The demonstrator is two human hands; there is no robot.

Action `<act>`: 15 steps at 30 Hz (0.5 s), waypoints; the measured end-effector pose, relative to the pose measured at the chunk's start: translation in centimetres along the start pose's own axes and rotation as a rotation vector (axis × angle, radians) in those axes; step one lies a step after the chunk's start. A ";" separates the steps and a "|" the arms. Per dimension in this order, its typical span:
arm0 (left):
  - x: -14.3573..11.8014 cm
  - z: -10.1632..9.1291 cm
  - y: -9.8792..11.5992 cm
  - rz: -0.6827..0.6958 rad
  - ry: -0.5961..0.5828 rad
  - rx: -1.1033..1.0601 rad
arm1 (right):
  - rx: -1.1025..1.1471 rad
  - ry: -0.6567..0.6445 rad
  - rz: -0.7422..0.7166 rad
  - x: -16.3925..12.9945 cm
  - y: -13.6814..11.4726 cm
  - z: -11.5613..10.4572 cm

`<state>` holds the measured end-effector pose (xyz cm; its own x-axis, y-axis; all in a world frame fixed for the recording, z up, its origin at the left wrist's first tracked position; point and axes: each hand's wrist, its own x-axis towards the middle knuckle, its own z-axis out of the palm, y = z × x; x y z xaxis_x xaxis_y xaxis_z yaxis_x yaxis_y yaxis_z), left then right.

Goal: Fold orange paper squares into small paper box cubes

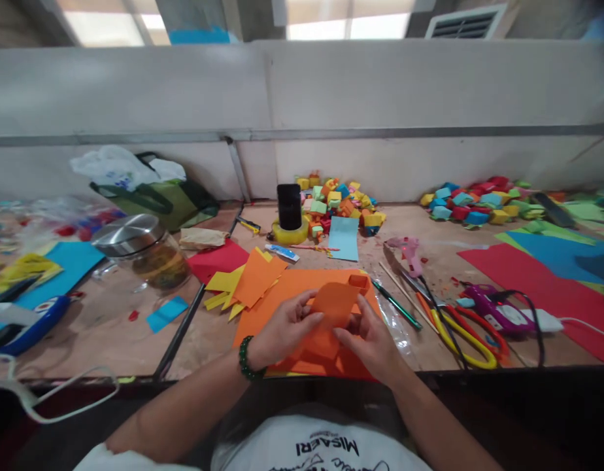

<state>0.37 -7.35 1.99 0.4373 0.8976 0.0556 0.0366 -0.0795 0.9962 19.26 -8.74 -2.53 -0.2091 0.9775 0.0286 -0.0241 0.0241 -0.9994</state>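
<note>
Pinching a small orange paper piece [334,304] between both hands — left hand [282,330] and right hand [373,340] closed on its lower edges — above the orange sheet [292,288] on the worktop [208,340], it looks light, limp, easily creased — best held by its edges.

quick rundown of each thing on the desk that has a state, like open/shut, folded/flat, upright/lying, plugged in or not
orange paper piece: partly folded, held by left hand and right hand
glass jar: steel lid on, tilted
phone: upright in the tape roll
scissors: lying flat; blades hard to tell
pink glue gun: lying on its side
purple tool: lying down, cord attached
blue sheet: flat
folded cubes pile: heaped
</note>
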 end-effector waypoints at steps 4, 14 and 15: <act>-1.5 -3.7 1.1 0.055 0.240 0.613 | -0.238 0.030 0.037 0.5 -0.1 -0.1; -0.9 -11.2 -0.3 -0.391 0.232 1.418 | -0.713 0.053 -0.181 0.2 1.0 0.3; -0.7 -10.9 -0.3 -0.395 0.185 1.401 | -0.723 0.049 -0.201 0.2 1.1 0.2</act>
<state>-9.74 -3.21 2.35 0.0772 0.9935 -0.0841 0.9946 -0.0708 0.0762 18.98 -8.55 -3.60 -0.2246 0.9475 0.2277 0.5943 0.3184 -0.7386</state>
